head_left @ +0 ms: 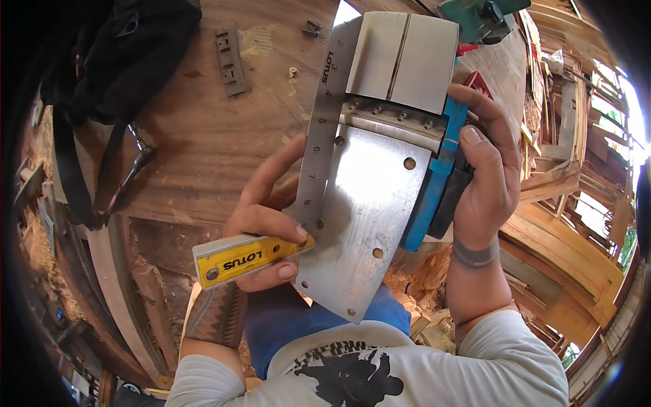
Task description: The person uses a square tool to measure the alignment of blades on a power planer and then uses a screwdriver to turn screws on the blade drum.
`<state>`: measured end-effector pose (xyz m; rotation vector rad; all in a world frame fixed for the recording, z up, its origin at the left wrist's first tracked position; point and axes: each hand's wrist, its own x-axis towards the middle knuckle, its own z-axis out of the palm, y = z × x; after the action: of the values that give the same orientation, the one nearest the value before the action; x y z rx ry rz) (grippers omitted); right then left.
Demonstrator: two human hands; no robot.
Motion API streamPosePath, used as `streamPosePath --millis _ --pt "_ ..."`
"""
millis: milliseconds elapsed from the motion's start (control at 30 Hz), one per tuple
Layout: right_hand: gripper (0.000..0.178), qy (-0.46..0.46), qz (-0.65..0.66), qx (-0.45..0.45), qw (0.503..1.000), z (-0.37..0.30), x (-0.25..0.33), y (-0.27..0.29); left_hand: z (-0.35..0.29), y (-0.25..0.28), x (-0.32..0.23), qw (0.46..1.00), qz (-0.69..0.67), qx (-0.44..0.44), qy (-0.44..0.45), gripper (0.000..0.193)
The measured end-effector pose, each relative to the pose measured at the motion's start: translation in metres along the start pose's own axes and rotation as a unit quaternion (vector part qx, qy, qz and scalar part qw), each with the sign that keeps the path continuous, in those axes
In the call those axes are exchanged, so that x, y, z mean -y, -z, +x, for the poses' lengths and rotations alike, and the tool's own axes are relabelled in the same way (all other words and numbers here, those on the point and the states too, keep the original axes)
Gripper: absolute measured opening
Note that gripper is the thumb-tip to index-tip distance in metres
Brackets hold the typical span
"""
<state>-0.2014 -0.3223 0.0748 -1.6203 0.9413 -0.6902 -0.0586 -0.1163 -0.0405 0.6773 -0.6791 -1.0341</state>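
Observation:
An electric hand planer (369, 210) lies sole up before me, its metal plates facing me and its blue body showing along the right side. Between the two plates, the cutter drum with its row of bolts is visible. My right hand (485, 173) grips the planer's right side, thumb and fingers on the blue housing. Along the left edge of the sole runs the steel blade of a try square (317, 152). My left hand (264, 217) holds that square near its yellow stock, fingers closed round the corner. Some of the left fingers are behind the blade.
On the wooden bench (203, 156) lie a slotted metal plate (230, 61) and a small dark clip-like part (312, 28). A black bag (135, 61) and a black-handled tool (140, 163) are at left. A green tool (478, 15) stands far right. Stacked timber (563, 237) fills the right side.

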Motion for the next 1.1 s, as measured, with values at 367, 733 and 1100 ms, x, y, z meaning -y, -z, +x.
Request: streamPosePath --millis 367,733,1100 --pt "0.052 0.037 -0.001 0.061 0.997 0.005 -0.006 0.009 -0.008 -0.004 0.000 1.000 0.011 -0.013 0.000 0.025" --pt "0.055 0.036 -0.009 0.056 0.998 0.003 -0.004 0.007 -0.013 0.001 -0.002 0.999 0.052 -0.011 -0.004 0.027" --pt "0.054 0.044 -0.007 0.050 0.998 0.005 -0.007 0.006 -0.015 0.003 0.001 0.999 0.051 0.003 -0.012 0.027"
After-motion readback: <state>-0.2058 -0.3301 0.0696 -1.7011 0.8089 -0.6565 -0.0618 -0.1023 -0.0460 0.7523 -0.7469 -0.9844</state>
